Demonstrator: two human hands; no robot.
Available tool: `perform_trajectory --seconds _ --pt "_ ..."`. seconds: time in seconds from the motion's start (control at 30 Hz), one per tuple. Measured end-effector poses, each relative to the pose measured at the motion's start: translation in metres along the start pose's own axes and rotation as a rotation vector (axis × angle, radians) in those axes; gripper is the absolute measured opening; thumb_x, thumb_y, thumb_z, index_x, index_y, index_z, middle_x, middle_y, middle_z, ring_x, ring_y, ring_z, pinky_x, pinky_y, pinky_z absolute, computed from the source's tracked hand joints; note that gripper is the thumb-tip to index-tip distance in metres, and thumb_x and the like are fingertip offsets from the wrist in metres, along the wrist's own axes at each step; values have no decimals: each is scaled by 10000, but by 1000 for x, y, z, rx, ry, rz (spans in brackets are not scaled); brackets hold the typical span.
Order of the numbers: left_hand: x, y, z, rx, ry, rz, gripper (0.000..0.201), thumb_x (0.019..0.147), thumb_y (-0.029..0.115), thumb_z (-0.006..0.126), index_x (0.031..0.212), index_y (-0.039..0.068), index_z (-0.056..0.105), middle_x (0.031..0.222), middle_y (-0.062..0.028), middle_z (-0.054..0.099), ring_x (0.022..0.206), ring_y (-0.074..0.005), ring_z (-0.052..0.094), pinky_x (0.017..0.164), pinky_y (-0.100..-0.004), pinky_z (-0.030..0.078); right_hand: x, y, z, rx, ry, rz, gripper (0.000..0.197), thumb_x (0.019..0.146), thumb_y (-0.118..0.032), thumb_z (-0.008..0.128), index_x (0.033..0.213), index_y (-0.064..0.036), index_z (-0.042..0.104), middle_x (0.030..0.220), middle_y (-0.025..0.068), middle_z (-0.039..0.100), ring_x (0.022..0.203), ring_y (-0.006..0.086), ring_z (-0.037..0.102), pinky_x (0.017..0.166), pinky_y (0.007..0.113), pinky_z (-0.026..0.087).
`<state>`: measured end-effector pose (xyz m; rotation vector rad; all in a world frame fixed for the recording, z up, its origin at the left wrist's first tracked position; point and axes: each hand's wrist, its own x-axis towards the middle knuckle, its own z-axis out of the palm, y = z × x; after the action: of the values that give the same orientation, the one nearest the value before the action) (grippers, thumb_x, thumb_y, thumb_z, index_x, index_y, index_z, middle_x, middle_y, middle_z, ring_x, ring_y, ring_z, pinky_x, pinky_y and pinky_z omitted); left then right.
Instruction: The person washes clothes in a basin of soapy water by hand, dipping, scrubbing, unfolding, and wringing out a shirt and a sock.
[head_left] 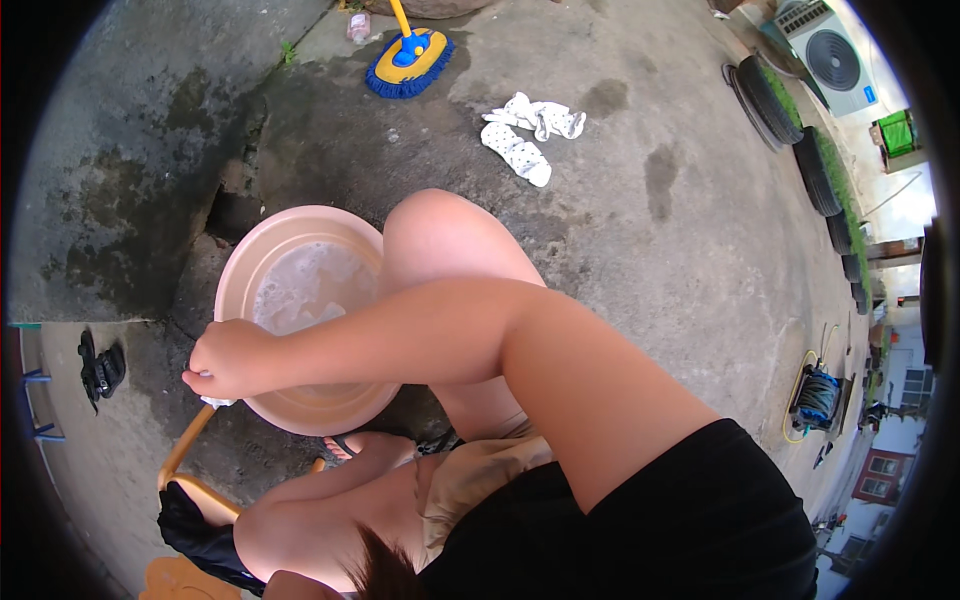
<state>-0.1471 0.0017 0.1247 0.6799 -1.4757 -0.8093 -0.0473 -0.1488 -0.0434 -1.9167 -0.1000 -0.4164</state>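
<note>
My right arm reaches across my knee to the left, over the pink basin (pixel 232 285). My right hand (pixel 235 360) is closed beside the basin's left rim. A bit of white cloth (pixel 218 402) shows under its fingers, against the upper end of a yellow-orange tube (pixel 185 445). How far the cloth goes round the tube is hidden by the hand. Cloudy, sudsy water (pixel 310 285) stands in the basin, with pale patches that could be foam or fabric. My left hand is not in view.
White dotted socks (pixel 517 153) lie on the wet concrete ahead. Beyond them is a blue and yellow mop head (pixel 410 62). Black sandals (pixel 100 367) sit at the left, dark fabric (pixel 195 535) hangs near the tube. A hose reel (pixel 817 398) and tyres (pixel 818 172) stand right.
</note>
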Motion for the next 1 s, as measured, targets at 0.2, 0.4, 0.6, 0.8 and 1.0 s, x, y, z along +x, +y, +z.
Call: perform_trajectory --seconds 0.2,0.4,0.6,0.8,1.0 --pt "1 5 1 -10 -8 -6 752 819 605 528 1288 53 329 1125 -201 551 1048 -357 511 994 -516 151 2 1 1 -2 15 -31 343 845 -275 548 626 -37 662 561 149 593 515 339 588 514 419 481" --pt "-4 19 8 7 0 -29 833 817 642 520 1357 45 309 1183 -220 561 1104 -383 521 1050 -542 141 2 -1 -1 9 17 -43 358 850 -276 553 616 -21 646 559 166 583 509 352 574 511 429 464" --pt "-20 19 28 -103 -65 -129 702 846 614 512 1231 28 464 1160 -219 589 1067 -370 548 1039 -566 218 3 -4 -7 22 -48 -66 400 883 -281 563 578 -27 613 565 171 577 514 359 561 511 433 435" --pt "-28 71 50 105 -130 -176 558 840 499 596 1073 -7 630 938 -131 582 813 -297 587 940 -570 376 2 -4 -8 27 -100 -67 400 903 -286 548 613 -19 613 573 167 581 511 334 567 518 416 431" --pt "-54 158 75 -148 339 698 193 827 245 571 750 68 560 836 -49 515 753 -194 525 749 -352 398 -1 -9 -15 156 -173 52 392 929 -281 561 681 16 624 520 82 552 468 133 506 486 316 394"
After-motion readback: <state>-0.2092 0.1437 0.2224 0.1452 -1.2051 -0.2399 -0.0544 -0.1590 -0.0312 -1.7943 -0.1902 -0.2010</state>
